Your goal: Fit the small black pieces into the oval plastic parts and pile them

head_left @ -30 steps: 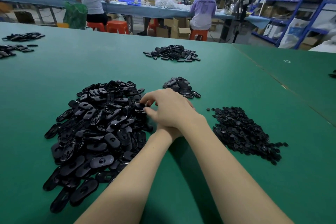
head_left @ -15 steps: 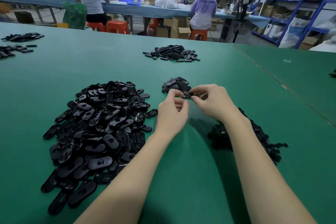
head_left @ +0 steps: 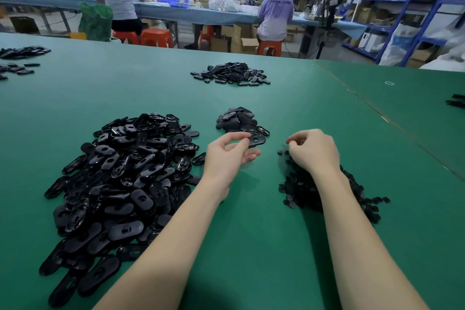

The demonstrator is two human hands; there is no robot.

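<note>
Oval plastic parts lie in a big black heap on the green desk, out at my ten o'clock. One oval part is in my left hand. My thumb and first finger pinch its near end, so that grip is closed on it. The part lies flat, with a hole showing in its top. It sits just at the near edge of the small pile at my twelve o'clock, and I cannot tell if it touches that pile.

My right hand is at my one o'clock, over the far end of the heap of small black pieces. Its fingertips are bunched close together. I cannot tell if that grip has a piece in it, because the spot is too small and dark. One little piece lies alone on the desk just left of those fingers.

My two hands are near each other but not touching. Both my bare arms reach out over the desk.

Farther off at twelve o'clock is another pile of black parts. More black parts lie far off at ten o'clock, by the desk's left edge.
</note>
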